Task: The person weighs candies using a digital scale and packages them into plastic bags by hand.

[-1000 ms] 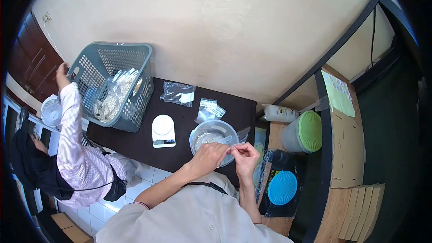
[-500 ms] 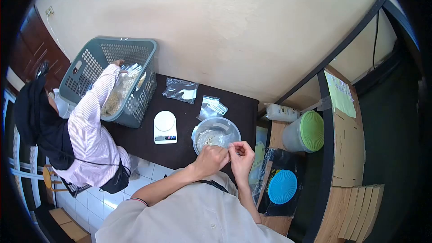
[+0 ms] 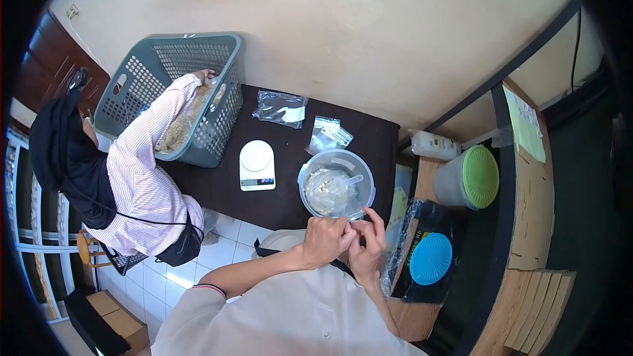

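My left hand (image 3: 326,240) and my right hand (image 3: 367,244) are close together, just in front of a clear plastic tub (image 3: 304,191). Both have fingers closed in a pinch at the edge of a small clear plastic bag (image 3: 356,213). Most of that edge is hidden by my fingers. Pale, crumbly pieces (image 3: 323,188) lie inside the tub, and a pale handle (image 3: 355,179), perhaps a spoon's, sticks up from them. Left of the tub is a white digital scale (image 3: 257,165). Small zip bags (image 3: 330,135) lie behind the tub.
A co-worker (image 3: 138,178) at the left reaches into a large grey-green basket (image 3: 224,115) holding filled bags. More clear packaging (image 3: 280,107) lies on the dark table (image 3: 224,191). At right are a green-lidded container (image 3: 480,177), a blue lid (image 3: 431,258) and a shelf post (image 3: 504,118).
The view has shifted, so the table things appear farther right and higher. My hands are now lower relative to the tub, still pinching the bag. The co-worker's hand has moved toward the basket's right rim.
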A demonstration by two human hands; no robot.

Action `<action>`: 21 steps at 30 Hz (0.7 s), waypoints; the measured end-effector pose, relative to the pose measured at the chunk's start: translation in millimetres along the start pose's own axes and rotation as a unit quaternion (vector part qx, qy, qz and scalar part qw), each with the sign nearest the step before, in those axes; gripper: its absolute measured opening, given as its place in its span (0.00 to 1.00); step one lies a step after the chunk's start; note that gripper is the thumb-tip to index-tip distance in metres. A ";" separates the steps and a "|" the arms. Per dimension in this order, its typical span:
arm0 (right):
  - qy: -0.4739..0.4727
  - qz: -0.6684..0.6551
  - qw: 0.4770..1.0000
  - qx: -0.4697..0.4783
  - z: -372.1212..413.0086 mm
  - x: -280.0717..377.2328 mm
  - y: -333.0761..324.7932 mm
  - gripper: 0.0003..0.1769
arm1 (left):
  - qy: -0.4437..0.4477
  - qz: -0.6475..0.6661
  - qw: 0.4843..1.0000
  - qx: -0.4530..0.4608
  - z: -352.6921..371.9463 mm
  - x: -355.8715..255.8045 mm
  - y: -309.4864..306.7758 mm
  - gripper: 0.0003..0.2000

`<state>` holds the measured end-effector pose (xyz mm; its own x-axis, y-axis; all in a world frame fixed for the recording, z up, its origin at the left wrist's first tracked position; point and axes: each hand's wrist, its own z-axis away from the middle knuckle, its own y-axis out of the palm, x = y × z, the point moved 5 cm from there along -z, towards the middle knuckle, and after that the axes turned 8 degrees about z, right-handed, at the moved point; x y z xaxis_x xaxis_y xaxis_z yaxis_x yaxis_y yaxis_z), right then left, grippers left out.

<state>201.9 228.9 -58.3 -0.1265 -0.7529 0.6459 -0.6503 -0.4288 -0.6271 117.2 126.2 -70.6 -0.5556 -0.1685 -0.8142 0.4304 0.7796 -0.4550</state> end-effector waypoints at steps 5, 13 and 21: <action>0.113 -0.157 0.973 0.126 35.1 -38.8 19.0 0.21 | 0.085 0.099 0.989 0.066 5.6 -16.6 2.6 0.07; 0.172 -0.201 0.910 0.318 33.8 -30.4 2.7 0.10 | 0.166 -0.071 0.945 0.272 -6.7 -32.1 -9.6 0.45; 0.173 -0.017 0.928 0.329 9.3 -15.0 9.3 0.13 | 0.087 -0.010 0.973 0.214 5.4 -1.5 6.4 0.20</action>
<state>204.8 231.6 -77.9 -0.4209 -0.5768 0.7001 -0.0753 -0.7469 -0.6606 124.7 128.1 -74.3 -0.6632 -0.0482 -0.7469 0.6538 0.4482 -0.6096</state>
